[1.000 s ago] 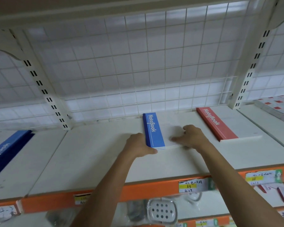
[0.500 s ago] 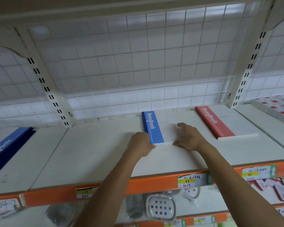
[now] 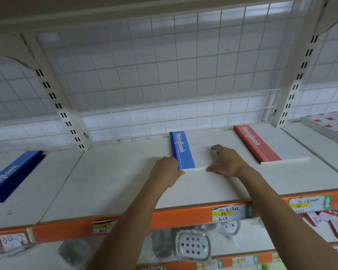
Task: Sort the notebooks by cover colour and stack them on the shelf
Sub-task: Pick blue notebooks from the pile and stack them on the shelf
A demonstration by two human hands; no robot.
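One blue notebook stack [image 3: 183, 151] sits on white shelf [image 3: 115, 182].

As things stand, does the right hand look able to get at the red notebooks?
Probably yes: the right hand holds the blue notebooks, and only bare shelf lies between it and the red notebooks further right.

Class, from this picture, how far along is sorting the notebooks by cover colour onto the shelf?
Done: a red stack lies at the right of the shelf, apart from the blues. In hand: the left hand and right hand hold the front corners of the middle blue stack. Left: perhaps merging it with the far-left blue stack in the next bay; no loose notebooks show.
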